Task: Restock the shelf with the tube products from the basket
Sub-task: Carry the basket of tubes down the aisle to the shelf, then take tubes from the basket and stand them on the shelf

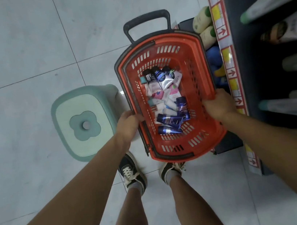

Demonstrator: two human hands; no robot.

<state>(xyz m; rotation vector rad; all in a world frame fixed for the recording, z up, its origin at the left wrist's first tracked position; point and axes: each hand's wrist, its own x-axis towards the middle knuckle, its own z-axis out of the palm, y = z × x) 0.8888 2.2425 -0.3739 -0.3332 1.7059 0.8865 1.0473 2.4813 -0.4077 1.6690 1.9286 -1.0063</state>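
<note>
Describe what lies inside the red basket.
The red basket holds a loose pile of tubes, dark blue, white and pink. Tubes lower in the pile are covered.

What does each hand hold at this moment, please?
Left hand: fingers curled over the left rim of the red basket, gripping it.
Right hand: fingers curled over the basket's right rim, gripping it.

The basket (198,78) is open on top, so a hand could reach straight down to the tubes (165,102). Its right rim sits just beside the shelf (247,60), where bottles (202,20) crowd the gap. A stool (86,121) stands close on the left; bare floor (21,54) lies beyond it.
</note>
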